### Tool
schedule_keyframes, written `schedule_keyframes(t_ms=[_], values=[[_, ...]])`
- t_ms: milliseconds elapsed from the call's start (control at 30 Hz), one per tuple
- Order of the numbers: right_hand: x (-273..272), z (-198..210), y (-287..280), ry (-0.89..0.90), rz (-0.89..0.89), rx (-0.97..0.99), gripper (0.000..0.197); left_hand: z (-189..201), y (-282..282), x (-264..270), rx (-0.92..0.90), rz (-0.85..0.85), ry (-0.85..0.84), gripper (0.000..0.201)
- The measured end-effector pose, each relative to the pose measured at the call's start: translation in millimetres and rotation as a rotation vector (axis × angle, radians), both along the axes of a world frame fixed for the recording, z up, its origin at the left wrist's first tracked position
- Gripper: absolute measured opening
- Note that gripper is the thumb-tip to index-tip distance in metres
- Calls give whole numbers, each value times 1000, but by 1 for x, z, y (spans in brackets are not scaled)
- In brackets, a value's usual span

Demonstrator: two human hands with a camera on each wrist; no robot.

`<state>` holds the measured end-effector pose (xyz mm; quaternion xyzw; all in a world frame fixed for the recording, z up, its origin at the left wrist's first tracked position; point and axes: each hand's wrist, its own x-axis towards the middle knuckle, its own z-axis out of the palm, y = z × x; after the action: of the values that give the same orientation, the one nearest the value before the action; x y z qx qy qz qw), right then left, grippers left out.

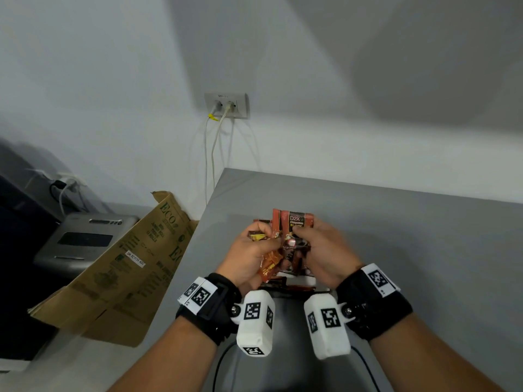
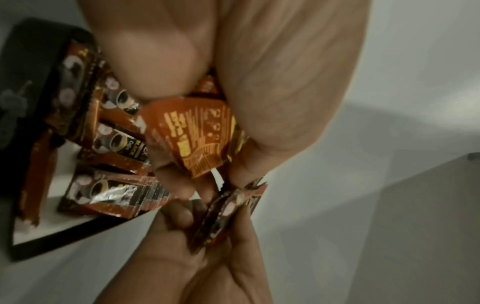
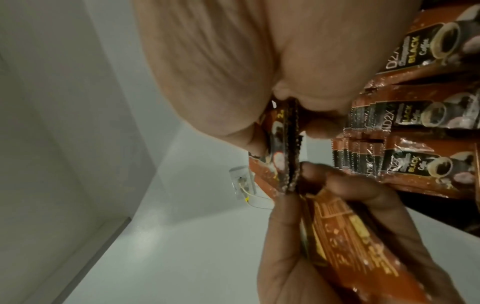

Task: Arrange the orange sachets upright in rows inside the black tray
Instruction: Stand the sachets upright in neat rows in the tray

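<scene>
Both hands are working just above the grey table (image 1: pixel 396 222), close together. The left hand (image 1: pixel 249 253) is gripping a loose bunch of orange sachets (image 1: pixel 270 264), fingers curled round them, printed backs facing out in the left wrist view. The right hand (image 1: pixel 322 250) is pinching a thin stack of sachets (image 3: pixel 291 144) edge-on between thumb and fingertips, with one sachet (image 1: pixel 297 222) sticking up above both hands.

The black tray (image 2: pixel 52 244) is sitting directly under the hands, mostly hidden in the head view. The rows of sachets (image 3: pixel 420 117) already in it are lying packed face-out, overlapping, some leaning.

Handling guess: the sachets are looking light, thin and floppy, with glossy film that is likely slippery, so stacks may be fanning or sliding apart. The crimped serrated ends are looking like the stiffest part. Pinching a small stack across its flat faces near the middle is probably keeping it squared; holding by one end is risking droop. Standing them upright is likely needing support from neighbours or the tray wall, else they are tipping over
</scene>
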<state>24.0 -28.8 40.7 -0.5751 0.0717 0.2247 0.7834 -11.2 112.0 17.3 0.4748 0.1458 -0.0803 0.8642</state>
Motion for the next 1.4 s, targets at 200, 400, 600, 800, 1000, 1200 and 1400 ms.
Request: schedule_keyframes(t_ms=[200,400,600,800,1000,1200,1400], values=[[5,4,-14,1,-68,66,20,1,10,-1,-125,-28,93,41],[-4,-5,-15,-1,119,-6,23,1,8,-1,75,55,14,39],[-7,-16,-8,-151,101,-168,18,-5,7,0,126,113,-13,37],[-9,-11,-4,-230,151,-232,18,-8,8,0,49,75,12,25],[-5,6,-24,-728,259,-619,17,-6,28,0,-29,-119,326,53],[-8,-2,-33,-631,355,-506,35,-5,28,2,-10,122,204,30],[0,-11,-18,-61,114,-93,19,-2,20,5,268,177,-59,46]])
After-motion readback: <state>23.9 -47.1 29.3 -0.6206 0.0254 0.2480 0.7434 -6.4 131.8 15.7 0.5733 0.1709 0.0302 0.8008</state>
